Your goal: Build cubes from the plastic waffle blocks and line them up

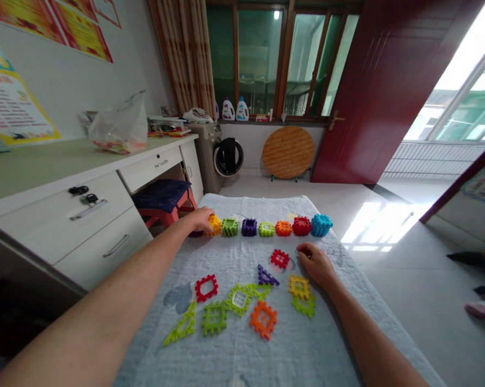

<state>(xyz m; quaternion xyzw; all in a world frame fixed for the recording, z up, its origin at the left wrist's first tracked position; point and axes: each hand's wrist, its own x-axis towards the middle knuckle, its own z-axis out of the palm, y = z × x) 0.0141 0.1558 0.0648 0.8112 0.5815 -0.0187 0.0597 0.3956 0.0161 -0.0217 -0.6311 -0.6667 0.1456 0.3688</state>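
My left hand is closed around a yellow stack of interlocking plastic building pieces near the left end of a row. A dark stack is partly hidden beneath that hand. To the right stand a green stack, a purple stack, a lime stack, an orange stack, a red stack and a blue stack. My right hand rests on the cloth with fingers curled and nothing visible in them. Beside it lies a red square piece.
Loose pieces lie on the cloth-covered table: a red frame, a purple triangle, an orange square, a yellow square and several green ones. A desk and a stool stand to the left.
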